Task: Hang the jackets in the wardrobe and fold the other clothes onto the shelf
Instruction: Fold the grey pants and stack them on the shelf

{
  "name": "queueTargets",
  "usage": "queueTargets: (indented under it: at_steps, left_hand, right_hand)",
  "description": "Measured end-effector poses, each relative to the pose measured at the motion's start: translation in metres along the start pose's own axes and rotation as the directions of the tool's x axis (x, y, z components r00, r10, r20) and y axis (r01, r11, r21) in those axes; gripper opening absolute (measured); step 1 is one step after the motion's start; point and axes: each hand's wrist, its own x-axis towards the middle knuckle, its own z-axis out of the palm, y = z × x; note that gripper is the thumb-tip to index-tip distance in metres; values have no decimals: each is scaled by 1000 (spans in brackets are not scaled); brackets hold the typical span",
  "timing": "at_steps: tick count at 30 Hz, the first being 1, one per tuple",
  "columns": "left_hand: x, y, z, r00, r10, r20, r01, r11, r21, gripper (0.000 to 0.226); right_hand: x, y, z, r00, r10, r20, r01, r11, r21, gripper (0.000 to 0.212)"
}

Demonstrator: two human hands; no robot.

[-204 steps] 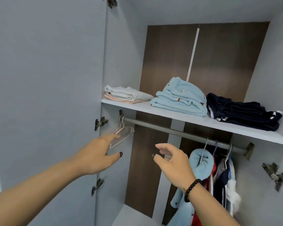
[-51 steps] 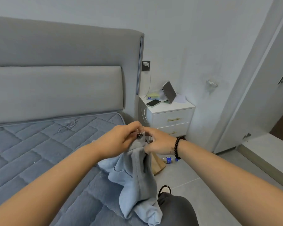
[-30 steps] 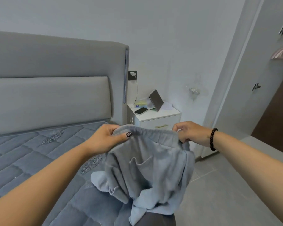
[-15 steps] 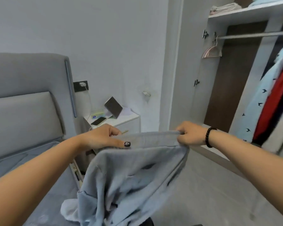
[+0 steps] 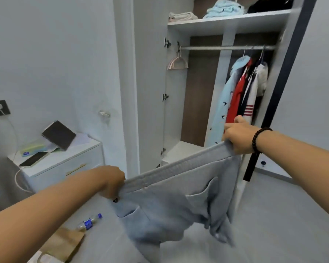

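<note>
Grey sweatpants (image 5: 171, 202) hang stretched by the waistband between my hands, back pockets toward me. My left hand (image 5: 110, 183) grips the waistband's left end, low in the view. My right hand (image 5: 237, 137), with a black bead bracelet, grips the right end, higher up. The open wardrobe (image 5: 226, 25) stands ahead. Its shelf carries three folded piles: a pale one (image 5: 182, 16), a light blue one (image 5: 224, 7) and a dark one (image 5: 270, 4). Several jackets (image 5: 239, 92) hang at the right of the rail (image 5: 217, 48). An empty pink hanger (image 5: 178, 62) hangs at the rail's left end.
A white nightstand (image 5: 65, 164) with a phone and a tablet stands at the left. On the grey floor lie a water bottle (image 5: 89, 223) and a brown paper bag (image 5: 63, 243). The wardrobe's left door (image 5: 150, 92) is swung open.
I have turned from the bed toward the wardrobe, which now fills the middle of the view. The sweatpants' waistband is pulled wider, my right hand higher and my left lower.
</note>
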Motion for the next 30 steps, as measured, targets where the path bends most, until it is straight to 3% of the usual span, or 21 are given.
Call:
queueTargets:
  at_steps: [3, 5, 7, 9, 11, 13, 17, 18, 20, 23, 27, 30]
  left_hand:
    - [26, 10, -17, 992, 3, -129, 15, 989, 145, 55]
    - [39, 17, -29, 992, 3, -125, 20, 984, 179, 58]
    - [50, 23, -41, 994, -1, -108, 19, 986, 164, 53]
    - [58, 28, -54, 995, -6, -98, 18, 993, 121, 60]
    - [62, 32, -64, 996, -28, -88, 31, 999, 43, 82]
    - [66, 33, -72, 992, -33, -124, 21, 995, -98, 93]
    - [70, 35, -84, 981, 11, -196, -69, 954, -291, 68]
    - [69, 38, -86, 970, 19, -241, -81, 965, -250, 55]
    - [60, 47, -85, 934, 58, -351, -55, 998, 17, 30]
    - [50, 59, -66, 876, 321, -360, -122, 869, 479, 28]
    - [30, 62, -31, 820, 508, -262, -295, 769, 567, 34]
    - [27, 62, -6, 837, 460, -297, -311, 846, 434, 40]
  right_hand:
    - [-27, 19, 15, 998, 59, 21, -58, 997, -41, 22]
    - [-44, 27, 23, 997, 76, -4, -76, 992, -102, 31]
    - [-61, 33, 27, 994, 108, -15, -109, 988, -109, 24]
    - [-77, 32, 29, 991, 132, 20, -130, 988, -80, 15]
    - [-93, 27, 33, 988, 133, 79, -134, 991, 8, 9]
    - [-110, 20, 39, 984, 136, 115, -146, 986, 84, 19]
    - [-132, 6, 47, 944, 256, 209, -279, 956, 88, 49]
    - [-134, 3, 49, 930, 292, 223, -314, 947, 69, 47]
    - [-135, -2, 49, 899, 367, 239, -387, 921, 43, 37]
    - [-133, -5, 40, 851, 456, 260, -484, 874, 50, 35]
    - [-133, -3, 30, 824, 527, 206, -552, 830, 85, 28]
    - [-139, 0, 26, 839, 480, 258, -539, 802, 260, 32]
